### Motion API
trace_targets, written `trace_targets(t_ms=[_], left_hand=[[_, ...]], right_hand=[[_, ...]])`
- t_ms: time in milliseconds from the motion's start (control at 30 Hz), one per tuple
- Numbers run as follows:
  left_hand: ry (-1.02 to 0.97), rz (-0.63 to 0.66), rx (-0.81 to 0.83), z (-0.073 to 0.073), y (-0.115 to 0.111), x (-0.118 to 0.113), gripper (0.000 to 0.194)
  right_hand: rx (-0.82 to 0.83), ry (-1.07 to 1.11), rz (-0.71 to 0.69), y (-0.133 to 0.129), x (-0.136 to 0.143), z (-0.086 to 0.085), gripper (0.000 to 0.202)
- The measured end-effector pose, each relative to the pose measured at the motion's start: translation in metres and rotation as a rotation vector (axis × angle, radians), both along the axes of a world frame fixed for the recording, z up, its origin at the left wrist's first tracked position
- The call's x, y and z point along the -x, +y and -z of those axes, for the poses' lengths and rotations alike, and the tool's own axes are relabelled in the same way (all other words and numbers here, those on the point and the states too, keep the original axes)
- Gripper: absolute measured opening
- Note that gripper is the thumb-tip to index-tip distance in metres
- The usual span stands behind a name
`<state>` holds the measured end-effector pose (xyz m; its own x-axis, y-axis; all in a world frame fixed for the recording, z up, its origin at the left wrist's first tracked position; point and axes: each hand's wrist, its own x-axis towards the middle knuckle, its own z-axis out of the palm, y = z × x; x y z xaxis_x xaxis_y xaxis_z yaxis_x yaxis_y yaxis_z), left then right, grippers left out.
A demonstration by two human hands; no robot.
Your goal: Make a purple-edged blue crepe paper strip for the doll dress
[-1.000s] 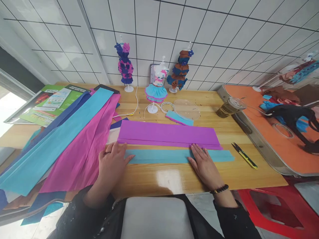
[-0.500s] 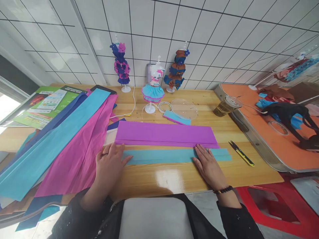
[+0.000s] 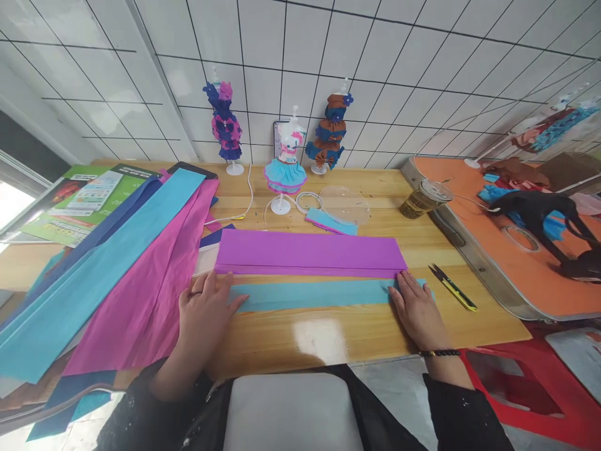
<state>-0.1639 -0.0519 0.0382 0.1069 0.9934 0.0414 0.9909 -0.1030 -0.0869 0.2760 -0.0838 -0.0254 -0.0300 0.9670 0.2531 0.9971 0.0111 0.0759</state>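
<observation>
Head view: at 6 o'clock from the purple strip, the light-blue strip is lying on the bench. The left hand is resting at the light-blue strip's 9 o'clock end, the right hand near 3 o'clock. Both grips are lying flat, fingers extended; palm contact is unclear.

The left fingers and right fingers stretch forward, palm-side down, both thumbs splayed inward
</observation>
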Motion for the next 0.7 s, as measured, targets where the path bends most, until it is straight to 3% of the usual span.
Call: trace_targets(t_ms=[367,533,700], left_hand=[[-0.074,0.006,-0.051,0.005,-0.003,0.004,0.046],[-0.123,0.017,-0.072,0.005,-0.003,0.007,0.043],[-0.105,0.021,-0.06,0.005,-0.001,0.012,0.038]], right_hand=[[0.019,-0.086,-0.018,0.001,-0.003,-0.003,0.048],[0.095,-0.203,-0.131,0.003,-0.003,-0.015,0.038],[-0.01,-0.163,-0.039,0.019,0.017,-0.027,0.046]])
